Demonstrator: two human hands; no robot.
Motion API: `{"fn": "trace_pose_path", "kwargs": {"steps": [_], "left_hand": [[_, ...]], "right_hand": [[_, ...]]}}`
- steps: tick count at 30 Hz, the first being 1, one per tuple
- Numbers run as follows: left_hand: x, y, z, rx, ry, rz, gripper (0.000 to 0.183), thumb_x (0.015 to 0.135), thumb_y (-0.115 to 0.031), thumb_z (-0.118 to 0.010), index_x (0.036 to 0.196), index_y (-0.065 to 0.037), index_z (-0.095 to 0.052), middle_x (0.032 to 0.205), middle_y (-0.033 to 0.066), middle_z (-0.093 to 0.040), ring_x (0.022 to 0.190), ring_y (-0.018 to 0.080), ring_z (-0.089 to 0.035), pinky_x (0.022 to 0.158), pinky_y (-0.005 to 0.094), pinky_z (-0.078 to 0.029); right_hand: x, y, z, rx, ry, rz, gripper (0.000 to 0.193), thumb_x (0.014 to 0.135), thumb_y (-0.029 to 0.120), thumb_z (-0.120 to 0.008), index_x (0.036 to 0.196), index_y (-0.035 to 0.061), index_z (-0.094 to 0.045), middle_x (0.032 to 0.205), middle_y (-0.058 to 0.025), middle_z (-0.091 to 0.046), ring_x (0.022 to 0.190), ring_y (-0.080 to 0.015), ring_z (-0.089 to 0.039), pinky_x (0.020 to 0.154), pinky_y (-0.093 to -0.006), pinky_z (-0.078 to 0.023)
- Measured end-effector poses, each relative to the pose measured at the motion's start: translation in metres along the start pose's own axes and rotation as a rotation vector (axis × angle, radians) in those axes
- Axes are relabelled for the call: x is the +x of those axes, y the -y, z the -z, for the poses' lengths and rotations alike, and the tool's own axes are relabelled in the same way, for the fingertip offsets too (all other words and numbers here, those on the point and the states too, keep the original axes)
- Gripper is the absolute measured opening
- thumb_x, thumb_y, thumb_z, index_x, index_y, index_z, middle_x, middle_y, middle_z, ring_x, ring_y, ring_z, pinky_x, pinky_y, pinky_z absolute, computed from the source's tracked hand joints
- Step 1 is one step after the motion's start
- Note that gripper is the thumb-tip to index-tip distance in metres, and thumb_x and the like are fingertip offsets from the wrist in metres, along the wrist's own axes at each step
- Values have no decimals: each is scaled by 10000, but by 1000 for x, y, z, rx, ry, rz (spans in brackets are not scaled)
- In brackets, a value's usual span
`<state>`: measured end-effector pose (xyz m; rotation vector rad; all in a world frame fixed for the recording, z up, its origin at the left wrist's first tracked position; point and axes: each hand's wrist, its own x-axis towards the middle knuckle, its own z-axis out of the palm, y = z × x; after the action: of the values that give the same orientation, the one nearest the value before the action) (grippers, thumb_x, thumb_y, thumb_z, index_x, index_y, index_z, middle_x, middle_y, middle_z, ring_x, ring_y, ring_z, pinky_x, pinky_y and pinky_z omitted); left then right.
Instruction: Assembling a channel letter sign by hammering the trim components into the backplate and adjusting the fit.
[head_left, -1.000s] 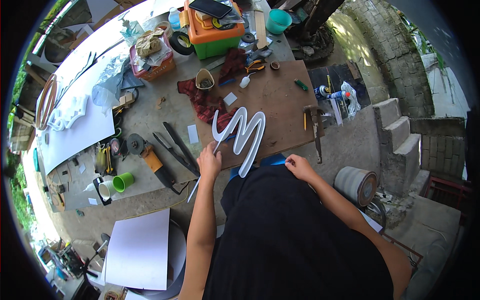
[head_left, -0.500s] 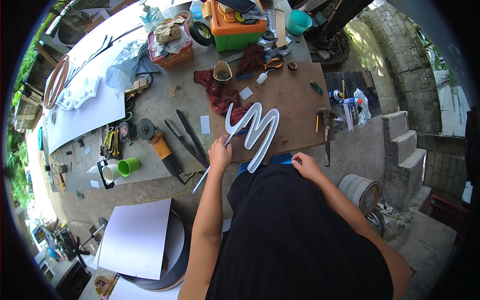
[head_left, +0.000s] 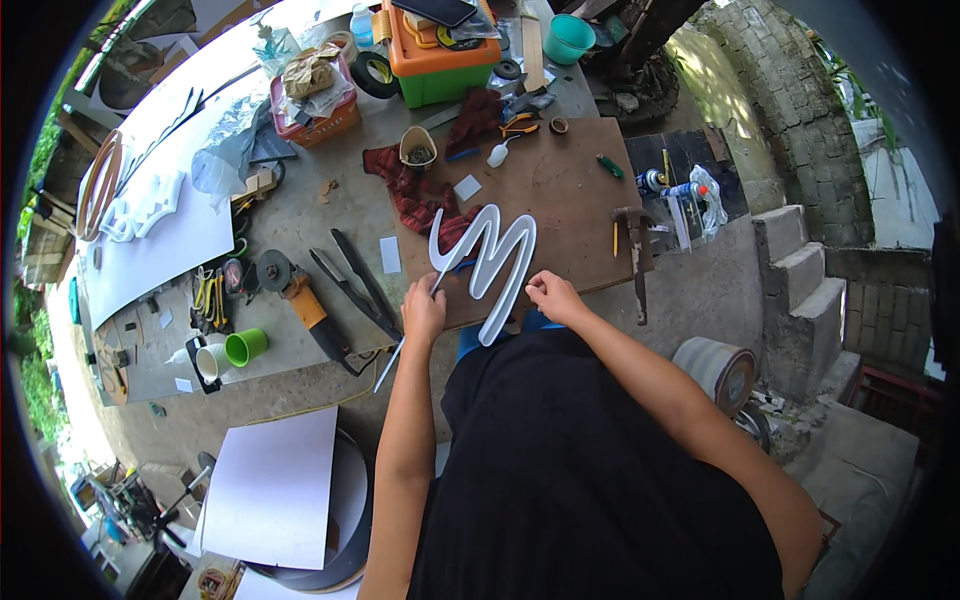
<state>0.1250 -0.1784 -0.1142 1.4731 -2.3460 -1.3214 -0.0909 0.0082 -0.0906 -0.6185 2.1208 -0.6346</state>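
A white channel letter (head_left: 488, 268), shaped like a cursive M with raised thin walls, lies over the near edge of the brown board (head_left: 575, 215). Its lower end reaches past that edge toward my lap. My left hand (head_left: 424, 308) is closed around a thin white strip (head_left: 390, 362) at the letter's left side; the strip's free end sticks out below the hand. Close to the letter's right stroke is my right hand (head_left: 556, 298), fingers pinched together. Whatever may be between those fingertips is too small to make out. A red-black checkered cloth (head_left: 412, 195) lies behind the letter.
Left of the board lie an angle grinder (head_left: 305, 305), dark shears-like blades (head_left: 350, 280) and a green cup (head_left: 246, 346). A hammer (head_left: 635, 255) hangs over the right edge, near a pencil (head_left: 615, 238). An orange-green toolbox (head_left: 440, 65) stands at the back.
My right hand has moved left and up from the board's near edge to beside the letter. My left hand keeps its grip on the strip. The whole view has shifted slightly.
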Motion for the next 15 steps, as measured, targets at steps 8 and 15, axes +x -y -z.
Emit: {"fn": "trace_pose_path", "kwargs": {"steps": [8,15], "left_hand": [[0,1,-1,12,11,-21,350,905,-139,-669,1252,-91,-675,1172,185,-681,1118,395,-640,954,498,-495],[-2,-2,1,-10,26,-35,320,924,-143,-656,1236,-77,-678,1142,190,-687,1091,394,-654,944,496,-502]], "right_hand": [[16,21,-8,213,150,-203,304,975,266,-678,1051,-26,-639,814,-108,-721,602,-162,-683,510,-306,-563],[22,30,-15,159,128,-260,260,923,168,-659,1049,-55,-614,864,-163,-728,625,-214,-724,506,-352,-583]]}}
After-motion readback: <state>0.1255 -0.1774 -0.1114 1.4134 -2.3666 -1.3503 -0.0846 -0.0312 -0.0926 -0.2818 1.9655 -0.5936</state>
